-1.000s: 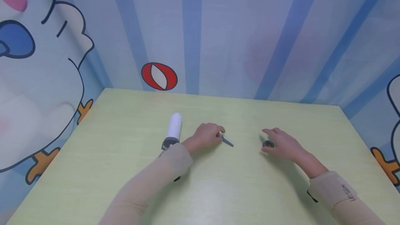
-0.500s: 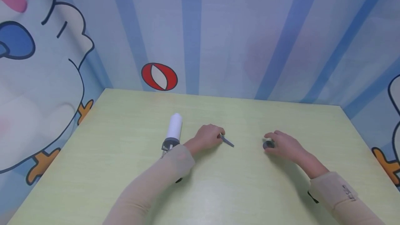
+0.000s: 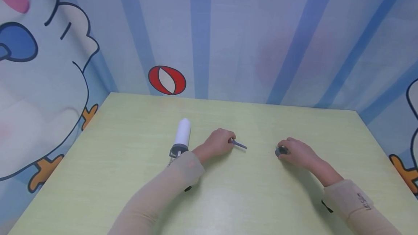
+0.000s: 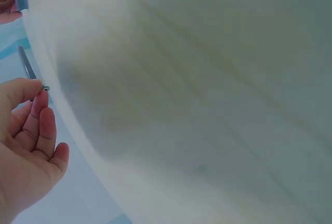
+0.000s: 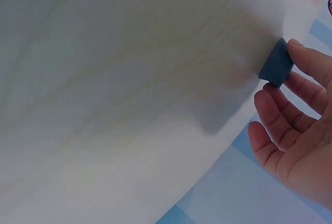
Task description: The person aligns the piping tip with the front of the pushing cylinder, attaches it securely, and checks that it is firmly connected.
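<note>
My left hand (image 3: 219, 142) pinches one end of a slim grey stick-like piece (image 3: 240, 144), whose free end points right. In the left wrist view the piece (image 4: 24, 60) shows above the thumb and forefinger, with a small greenish tip (image 4: 46, 88) at the fingertips. Farther right, my right hand (image 3: 298, 152) holds a short dark grey ring-like part (image 3: 279, 151) between thumb and fingers. The right wrist view shows this part (image 5: 277, 64) from the side, with a curved wall. Both things are at or just above the table; the exact gap cannot be told.
A white cylinder (image 3: 183, 132) with a grey collar (image 3: 179, 148) lies left of my left hand. My left sleeve (image 3: 186, 168) covers its near end, where a thin light part shows. The pale table (image 3: 248, 191) meets a striped blue backdrop (image 3: 235, 39) behind.
The slim grey piece has swung so its free end sits higher and farther right. My right fingers have drawn in around the ring-like part, which has tilted a little.
</note>
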Tool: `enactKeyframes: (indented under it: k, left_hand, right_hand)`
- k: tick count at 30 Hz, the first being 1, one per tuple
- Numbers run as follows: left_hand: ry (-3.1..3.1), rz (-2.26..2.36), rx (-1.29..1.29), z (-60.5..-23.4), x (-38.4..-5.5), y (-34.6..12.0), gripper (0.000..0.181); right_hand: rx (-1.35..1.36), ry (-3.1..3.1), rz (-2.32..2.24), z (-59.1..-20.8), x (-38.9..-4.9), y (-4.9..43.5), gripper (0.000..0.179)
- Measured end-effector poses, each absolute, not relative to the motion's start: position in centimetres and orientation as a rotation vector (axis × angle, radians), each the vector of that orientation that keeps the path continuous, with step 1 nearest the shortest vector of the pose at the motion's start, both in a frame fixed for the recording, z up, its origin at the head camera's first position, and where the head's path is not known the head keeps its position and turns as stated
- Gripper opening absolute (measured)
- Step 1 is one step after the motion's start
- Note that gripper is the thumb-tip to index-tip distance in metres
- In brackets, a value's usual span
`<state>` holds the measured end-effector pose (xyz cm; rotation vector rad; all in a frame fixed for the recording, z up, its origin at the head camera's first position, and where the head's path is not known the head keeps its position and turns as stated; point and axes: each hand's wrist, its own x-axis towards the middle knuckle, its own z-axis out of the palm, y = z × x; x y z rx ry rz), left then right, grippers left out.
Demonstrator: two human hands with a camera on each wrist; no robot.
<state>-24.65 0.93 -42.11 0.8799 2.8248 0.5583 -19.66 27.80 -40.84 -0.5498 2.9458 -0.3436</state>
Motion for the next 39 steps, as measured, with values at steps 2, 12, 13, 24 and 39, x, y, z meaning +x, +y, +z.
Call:
enactKeyframes:
  k: [2, 12, 13, 24, 39]
  left_hand:
    - [2.824, 0.593, 0.863, -41.9, -24.6, 0.8, 0.024]
    - [2.82, 0.672, 0.819, -40.8, -24.4, 0.2, 0.025]
    - [2.818, 0.687, 0.813, -40.6, -24.4, 0.1, 0.025]
    - [2.817, 0.743, 0.802, -40.1, -24.5, -0.6, 0.026]
    - [2.849, 0.754, 0.82, -39.8, -24.3, -0.7, 0.025]
  right_hand:
    - [-0.55, 2.944, -0.343, -40.9, -19.7, 27.8, 0.034]
    - [-0.541, 2.94, -0.384, -40.3, -19.6, 27.5, 0.035]
    - [-0.532, 2.942, -0.396, -40.3, -19.6, 27.5, 0.036]
    - [-0.501, 2.99, -0.637, -39.8, -20.2, 27.1, 0.032]
    - [-0.445, 2.967, -0.981, -39.0, -19.7, 25.5, 0.034]
